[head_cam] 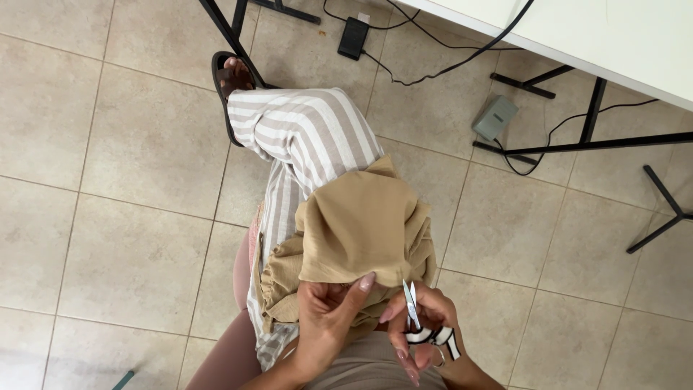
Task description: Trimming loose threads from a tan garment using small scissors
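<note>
Pinching the tan fabric (361,231) taut over our lap with left hand (328,318) fingers, we hold small thread snips (413,310) in the right hand (422,328), fingers curled around them, best kept clear of the cloth edge.

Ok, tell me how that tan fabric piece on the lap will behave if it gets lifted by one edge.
The tan crinkled fabric will probably flop and drape: it already bunches in soft folds over the knee. It looks light, since the left hand holds it with a thumb pinch. Likely not slippery, judging by its matte weave.
</note>
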